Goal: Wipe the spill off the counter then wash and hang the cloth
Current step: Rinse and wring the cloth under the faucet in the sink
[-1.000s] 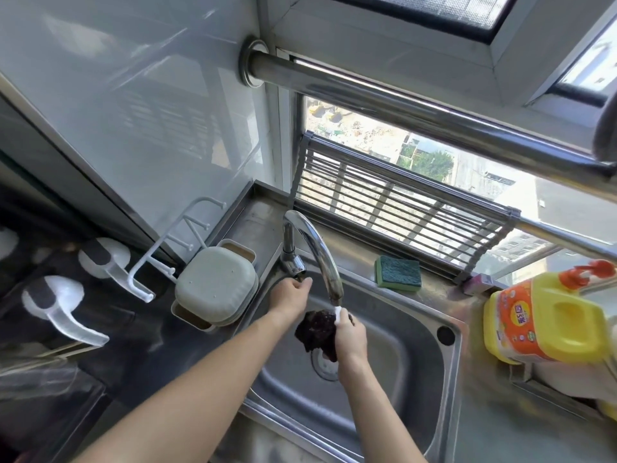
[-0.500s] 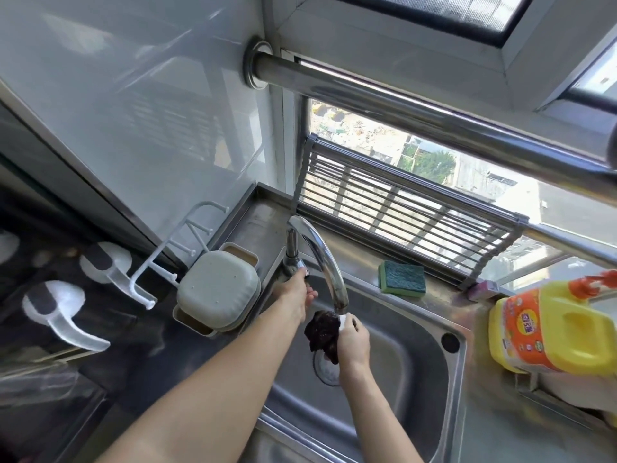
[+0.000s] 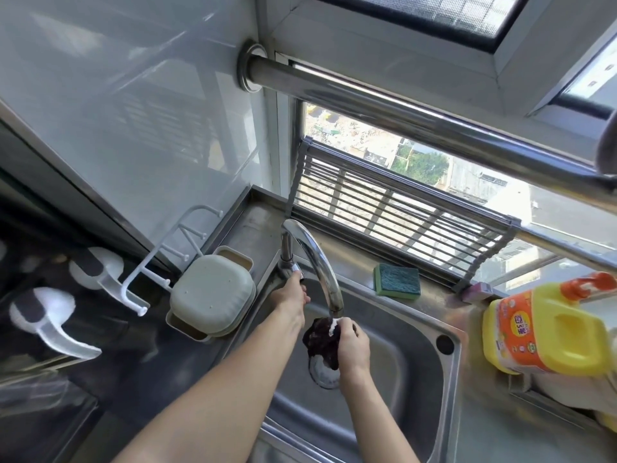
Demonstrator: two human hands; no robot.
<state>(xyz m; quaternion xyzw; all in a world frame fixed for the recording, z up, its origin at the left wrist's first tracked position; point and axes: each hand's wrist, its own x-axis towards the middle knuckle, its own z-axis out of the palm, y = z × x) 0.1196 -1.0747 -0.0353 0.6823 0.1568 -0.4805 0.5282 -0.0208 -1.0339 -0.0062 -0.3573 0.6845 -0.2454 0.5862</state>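
While water runs, left hand (image 3: pixel 291 294) at centre frame reaches to the faucet (image 3: pixel 314 259) base, fingers on what looks like the valve handle, probably to set the flow; grip hard to tell. Just right, right hand (image 3: pixel 352 345) clutches the dark cloth (image 3: pixel 322 339) bunched under the spout, over the sink (image 3: pixel 400 362) drain, so rinse water drains away.

A home kitchen, high up in a building: stainless steel sink (image 3: pixel 417 355) with curved faucet (image 3: pixel 314 259) mid-frame, green scouring sponge (image 3: pixel 397 280) on the ledge behind, yellow detergent jug (image 3: pixel 547 329) at right, roll-up drying rack (image 3: pixel 394 208) against the window, rooftops far below outside.
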